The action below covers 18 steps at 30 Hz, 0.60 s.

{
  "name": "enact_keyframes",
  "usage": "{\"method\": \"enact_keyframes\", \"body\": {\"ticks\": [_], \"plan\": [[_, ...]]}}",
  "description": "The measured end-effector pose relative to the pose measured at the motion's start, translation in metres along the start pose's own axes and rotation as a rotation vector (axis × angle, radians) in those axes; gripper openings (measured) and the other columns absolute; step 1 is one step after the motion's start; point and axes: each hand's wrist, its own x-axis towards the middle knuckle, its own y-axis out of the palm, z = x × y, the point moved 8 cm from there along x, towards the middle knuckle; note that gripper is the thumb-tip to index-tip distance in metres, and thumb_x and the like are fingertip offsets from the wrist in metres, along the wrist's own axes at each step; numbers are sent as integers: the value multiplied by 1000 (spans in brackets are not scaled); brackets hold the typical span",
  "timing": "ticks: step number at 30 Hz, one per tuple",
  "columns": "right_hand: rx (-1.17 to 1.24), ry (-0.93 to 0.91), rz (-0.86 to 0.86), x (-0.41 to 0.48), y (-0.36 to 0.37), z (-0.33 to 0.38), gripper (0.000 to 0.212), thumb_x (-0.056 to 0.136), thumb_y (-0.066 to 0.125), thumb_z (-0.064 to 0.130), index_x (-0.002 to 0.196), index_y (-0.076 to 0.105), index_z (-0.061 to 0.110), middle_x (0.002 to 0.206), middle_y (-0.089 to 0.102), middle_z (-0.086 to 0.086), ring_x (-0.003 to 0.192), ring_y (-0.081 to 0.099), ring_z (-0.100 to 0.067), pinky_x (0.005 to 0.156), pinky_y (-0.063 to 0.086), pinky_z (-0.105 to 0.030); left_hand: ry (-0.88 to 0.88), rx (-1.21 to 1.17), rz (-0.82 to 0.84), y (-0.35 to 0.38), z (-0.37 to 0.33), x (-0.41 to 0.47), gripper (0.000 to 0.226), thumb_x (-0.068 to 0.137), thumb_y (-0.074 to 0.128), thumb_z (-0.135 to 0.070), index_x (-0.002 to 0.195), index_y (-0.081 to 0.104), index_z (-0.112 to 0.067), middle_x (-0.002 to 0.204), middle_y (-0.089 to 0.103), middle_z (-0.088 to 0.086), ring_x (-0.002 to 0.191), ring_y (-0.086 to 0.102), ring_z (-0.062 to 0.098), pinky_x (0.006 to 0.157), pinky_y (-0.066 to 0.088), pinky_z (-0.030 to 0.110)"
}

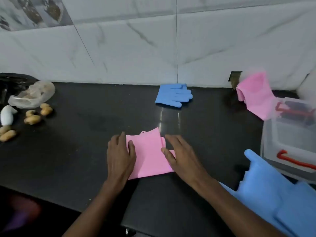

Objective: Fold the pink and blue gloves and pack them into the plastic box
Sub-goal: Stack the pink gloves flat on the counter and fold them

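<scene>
A pink glove (148, 155) lies folded on the black counter in front of me. My left hand (120, 155) presses flat on its left edge, thumb on the pink surface. My right hand (179, 155) rests on its right edge, fingers spread over the folded part. A blue glove (172, 95) lies flat near the wall. A second pink glove (254, 95) hangs over the far rim of the clear plastic box (289, 134) at the right. Another blue glove (273, 189) lies at the counter's near right, in front of the box.
The box has red latches (297, 161). At the left are several potatoes (32, 119), a crumpled clear bag (32, 94), a white object (6, 115) and a dark item in the corner. The marble wall runs along the back. The counter edge is near me.
</scene>
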Motion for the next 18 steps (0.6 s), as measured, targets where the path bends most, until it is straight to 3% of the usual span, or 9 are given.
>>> {"method": "enact_keyframes", "body": {"ticks": [3,5,7,9,11,13,18], "plan": [[8,5,-25,-7,19,-12,41,93,57,35,130,53,17,116,55,3,102,54,-11,87,45,-25,-28,4,-89,9,17,-13,26,95,47,-28,99,61,-6,99,60,13,95,53,29,80,45,41],[-7,10,-64,-9,30,-20,38,90,61,36,123,55,17,112,55,5,99,53,-11,82,44,-23,19,-17,-130,13,23,-18,30,95,46,-34,73,49,-13,76,55,7,77,50,25,65,38,36],[25,40,-123,-8,35,-27,36,87,67,33,117,56,16,107,56,5,96,53,-11,77,41,-21,76,-22,-158,15,24,-19,37,94,47,-36,63,40,-16,64,50,2,65,47,22,56,31,32],[50,89,-168,-4,36,-31,38,84,71,27,117,58,14,104,59,1,93,55,-14,73,40,-22,95,-27,-178,15,26,-18,33,92,53,-35,66,50,-16,65,55,1,65,52,22,56,33,31],[73,140,-177,-3,39,-31,40,82,72,18,119,59,11,99,63,-2,89,59,-16,71,44,-24,86,-79,-197,16,29,-18,19,90,60,-31,87,65,-13,81,65,2,76,60,23,64,40,31],[115,181,-176,-6,40,-26,41,81,71,10,120,60,10,92,65,-1,87,63,-18,74,51,-29,81,-154,-193,15,28,-21,18,89,64,-24,100,68,-10,92,69,3,83,62,21,70,43,29],[145,161,-246,-36,33,-6,31,84,62,7,116,64,7,96,68,-6,96,64,-23,86,52,-35,144,-396,-236,-7,15,-43,5,90,60,-13,85,60,-12,84,65,-1,80,61,22,68,38,27]]}}
